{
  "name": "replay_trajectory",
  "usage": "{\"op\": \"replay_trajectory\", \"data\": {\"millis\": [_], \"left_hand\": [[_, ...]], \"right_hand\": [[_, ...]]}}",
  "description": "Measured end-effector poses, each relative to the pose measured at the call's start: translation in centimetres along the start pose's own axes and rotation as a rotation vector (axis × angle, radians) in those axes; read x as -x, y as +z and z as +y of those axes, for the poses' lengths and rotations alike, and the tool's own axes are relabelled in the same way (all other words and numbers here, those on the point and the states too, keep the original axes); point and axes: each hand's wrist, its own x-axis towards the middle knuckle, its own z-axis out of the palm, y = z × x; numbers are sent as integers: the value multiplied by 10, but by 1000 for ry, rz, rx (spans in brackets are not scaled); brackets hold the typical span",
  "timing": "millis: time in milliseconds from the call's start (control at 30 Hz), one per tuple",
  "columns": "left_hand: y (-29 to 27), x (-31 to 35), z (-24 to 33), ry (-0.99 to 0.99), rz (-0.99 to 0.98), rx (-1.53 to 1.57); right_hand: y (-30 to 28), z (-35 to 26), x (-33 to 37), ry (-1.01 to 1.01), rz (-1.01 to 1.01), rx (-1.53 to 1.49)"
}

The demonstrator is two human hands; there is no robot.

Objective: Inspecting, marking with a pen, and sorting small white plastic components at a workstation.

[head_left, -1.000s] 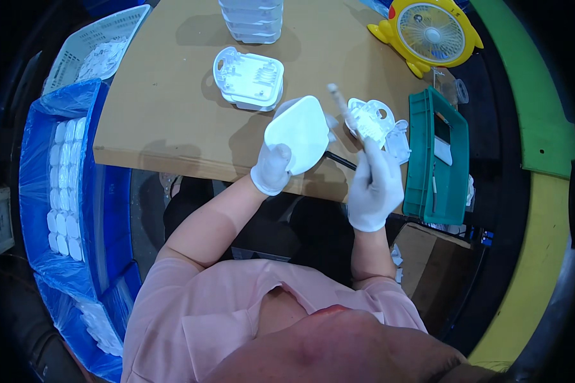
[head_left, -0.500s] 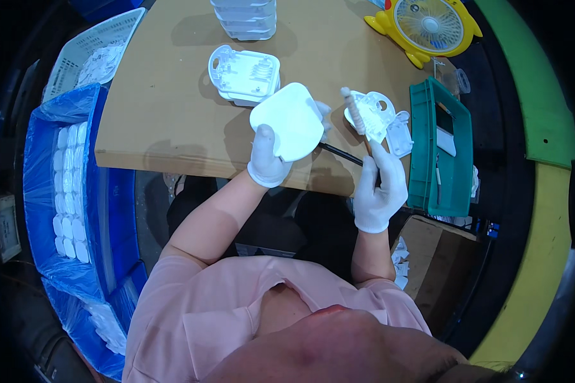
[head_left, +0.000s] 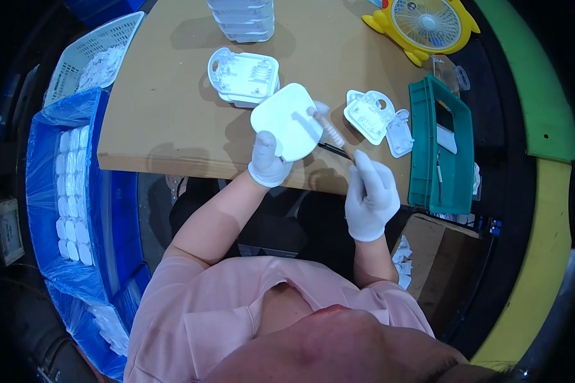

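Left hand (head_left: 268, 163) gripping a white shell (head_left: 287, 121) over the desk (head_left: 166, 121); right hand (head_left: 370, 191) holding a brush (head_left: 329, 131) against it. More shells (head_left: 244, 76) stacked beyond, two open parts (head_left: 377, 118) just right. Green tray (head_left: 442, 150) at right, yellow fan (head_left: 421, 25) behind, blue crate (head_left: 70, 185) at left.

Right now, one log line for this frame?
left hand: holds white plastic cover | right hand: holds brush, tip on cover | table: more white parts, green tray
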Motion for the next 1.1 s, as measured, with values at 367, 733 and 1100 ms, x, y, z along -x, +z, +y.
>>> {"op": "replay_trajectory", "data": {"millis": [367,733,1100], "left_hand": [[2,-4,2,19,-42,82],[0,1,-10,30,36,-63],[-1,2,-1,-31,78,-57]], "right_hand": [[-20,48,-17,285,155,-196],[-39,285,-207,991,512,-347],[83,427,-283,1284,-155,354]]}}
